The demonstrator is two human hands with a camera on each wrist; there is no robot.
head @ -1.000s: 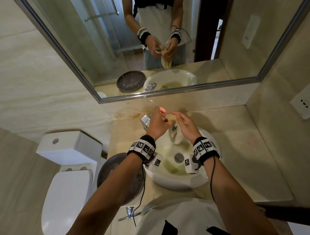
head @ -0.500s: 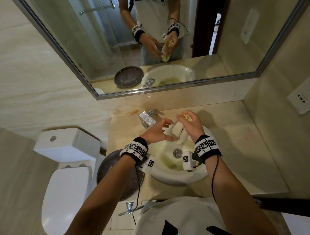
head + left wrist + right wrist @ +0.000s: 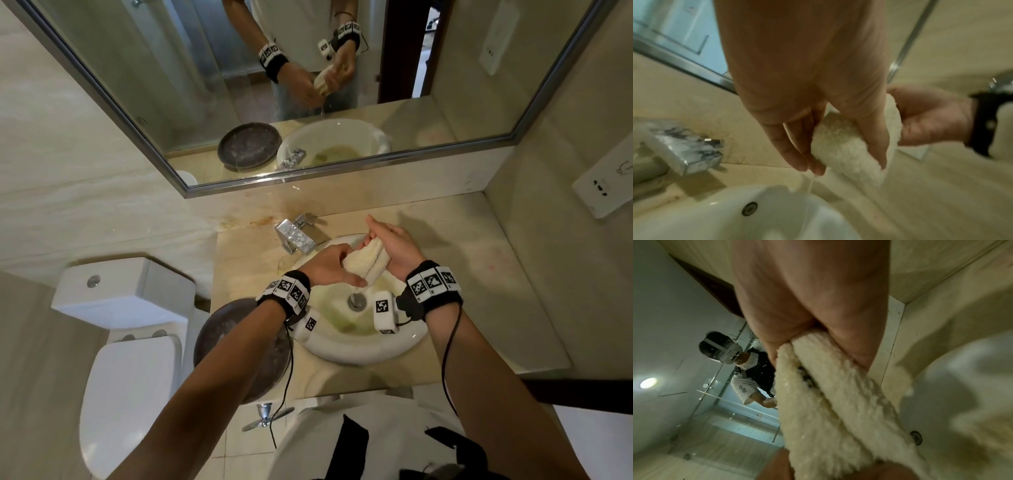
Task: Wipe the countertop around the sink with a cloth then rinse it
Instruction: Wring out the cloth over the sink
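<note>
A rolled cream cloth is held over the white sink by both hands. My left hand wraps its fingers and thumb round the cloth's lower left end. My right hand grips the upper right end against its palm. In the left wrist view the cloth is squeezed in my left hand, and a thin stream of water falls into the sink. In the right wrist view the cloth hangs out from under the palm.
A chrome faucet stands at the sink's back left. The beige countertop runs to the right wall. A dark round tray lies left of the sink, and a toilet is further left. A mirror hangs behind.
My left hand, open beside the cloth half a second ago, now grips it. The cloth has turned from hanging down to lying slantwise between both hands, and water runs from it.
</note>
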